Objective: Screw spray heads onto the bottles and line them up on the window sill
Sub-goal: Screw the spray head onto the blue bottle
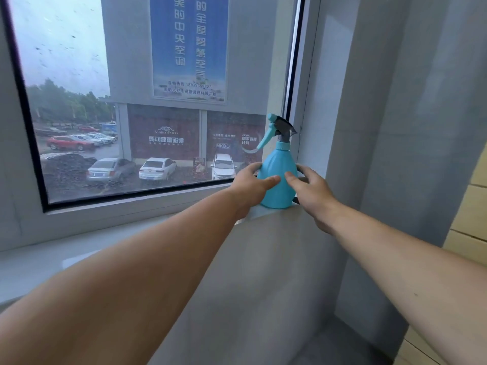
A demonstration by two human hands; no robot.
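A light-blue spray bottle [278, 172] stands upright on the window sill [79, 248], at its right end by the window frame. Its blue and grey spray head [279, 131] sits on the neck, trigger pointing left. My left hand [250, 184] wraps the bottle's left side, thumb across the front. My right hand [312, 189] is against the right side, fingers spread, index fingertip on the front. Both arms reach out from the lower edge of the view.
A grey wall corner [369, 127] rises just right of the bottle. The window pane [131, 101] stands behind the sill, with parked cars and a building outside. A lower grey ledge [263, 285] runs below the sill.
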